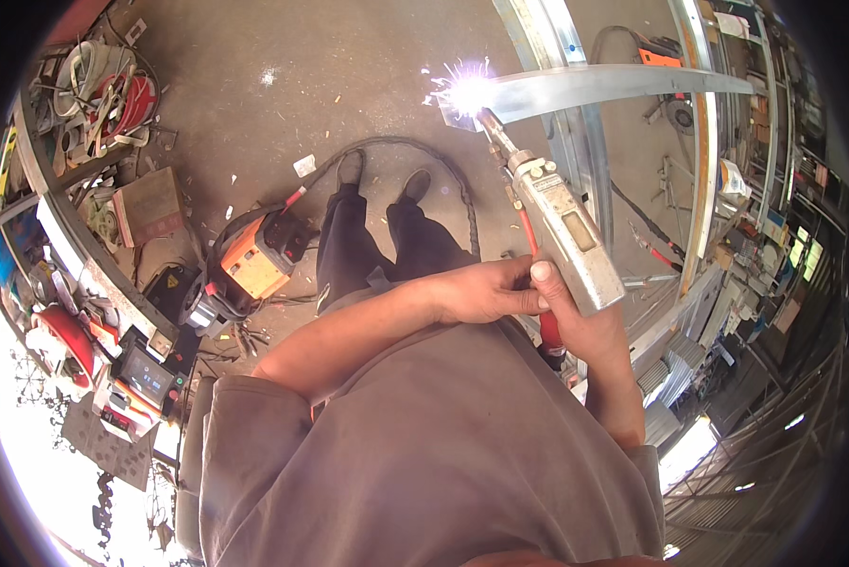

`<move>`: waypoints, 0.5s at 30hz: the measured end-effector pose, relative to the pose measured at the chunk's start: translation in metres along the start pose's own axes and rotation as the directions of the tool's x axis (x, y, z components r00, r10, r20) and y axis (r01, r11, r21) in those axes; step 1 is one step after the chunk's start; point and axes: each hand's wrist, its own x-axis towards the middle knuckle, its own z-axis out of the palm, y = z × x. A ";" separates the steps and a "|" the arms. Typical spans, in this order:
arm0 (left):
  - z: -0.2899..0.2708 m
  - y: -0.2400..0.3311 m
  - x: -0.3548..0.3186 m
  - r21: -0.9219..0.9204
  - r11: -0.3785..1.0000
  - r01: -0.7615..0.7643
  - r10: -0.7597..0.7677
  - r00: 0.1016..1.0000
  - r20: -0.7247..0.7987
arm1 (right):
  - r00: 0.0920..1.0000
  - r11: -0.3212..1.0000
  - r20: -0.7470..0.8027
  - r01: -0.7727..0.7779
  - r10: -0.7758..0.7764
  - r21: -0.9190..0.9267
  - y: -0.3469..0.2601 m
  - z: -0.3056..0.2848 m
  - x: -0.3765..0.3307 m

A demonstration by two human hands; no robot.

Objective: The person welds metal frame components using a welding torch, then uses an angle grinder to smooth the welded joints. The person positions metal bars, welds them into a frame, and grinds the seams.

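My right hand [580, 317] is closed around a silver handheld welding gun [562, 213], its thumb lying along the near side. Beside it, my left hand [489, 291] is closed at the gun too; its fingertips are partly hidden behind the right thumb. The gun's narrow nozzle [496, 130] points away from me at the left end of a long flat metal strip [614, 85]. A bright white-violet glare with flying sparks [469, 94] hides the spot where nozzle and strip meet. A thin red hose [525, 222] runs along the gun's left side.
The strip lies across galvanized metal beams [585, 156]. On the floor, a black cable [396, 142] loops around my feet [351, 168] from an orange-and-black machine [257, 260]. A cluttered rack [94, 255] stands left, with a red cable reel [133, 104]. Metal stock [718, 312] crowds the right.
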 end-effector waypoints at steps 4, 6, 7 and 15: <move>0.000 0.001 -0.003 0.031 0.999 0.044 -0.043 0.999 -0.021 | 1.000 1.000 -0.006 -0.003 0.003 0.002 -0.002 0.000 -0.001; 0.001 0.000 -0.002 0.034 0.999 0.031 -0.030 0.999 -0.017 | 0.998 0.998 -0.045 0.039 -0.037 0.040 -0.003 0.002 -0.003; 0.000 0.000 -0.002 0.045 0.998 0.050 -0.050 0.999 -0.007 | 0.999 0.998 -0.047 0.011 -0.007 0.067 -0.004 0.002 -0.004; 0.002 -0.002 -0.004 0.029 0.999 0.044 -0.044 0.999 0.006 | 0.998 0.998 -0.058 0.033 -0.030 0.047 -0.004 0.005 -0.008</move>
